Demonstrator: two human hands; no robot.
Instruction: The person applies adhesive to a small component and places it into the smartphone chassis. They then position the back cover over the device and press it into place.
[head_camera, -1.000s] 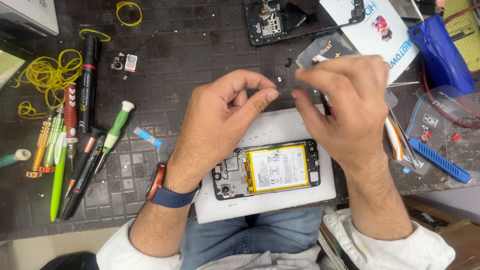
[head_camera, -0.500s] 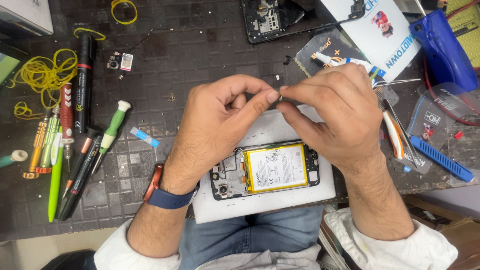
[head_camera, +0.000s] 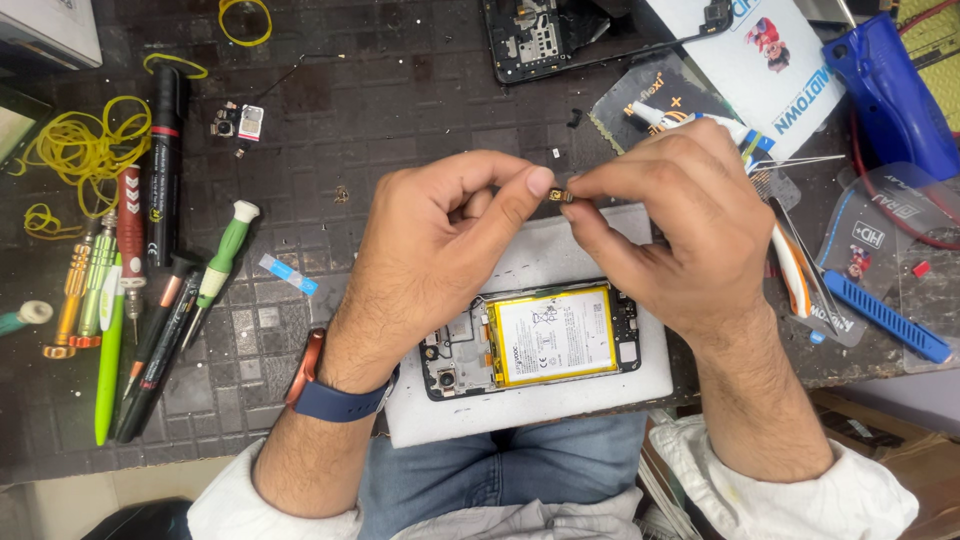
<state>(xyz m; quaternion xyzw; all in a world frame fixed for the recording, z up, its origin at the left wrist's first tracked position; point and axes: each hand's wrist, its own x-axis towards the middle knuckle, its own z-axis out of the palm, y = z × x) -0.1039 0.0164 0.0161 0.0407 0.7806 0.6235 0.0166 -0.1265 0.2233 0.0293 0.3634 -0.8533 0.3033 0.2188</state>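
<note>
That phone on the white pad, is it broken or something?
The phone lies with its back cover off, so its yellow-edged battery and circuit parts show. Nothing looks cracked or spilled. Both hands, left and right, pinch a tiny part above it.

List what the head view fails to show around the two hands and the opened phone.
- Small part pinched between left hand and right hand: too small to identify.
- Opened phone: right end partly hidden by the right hand.
- Second opened device: cut by top edge.
</note>
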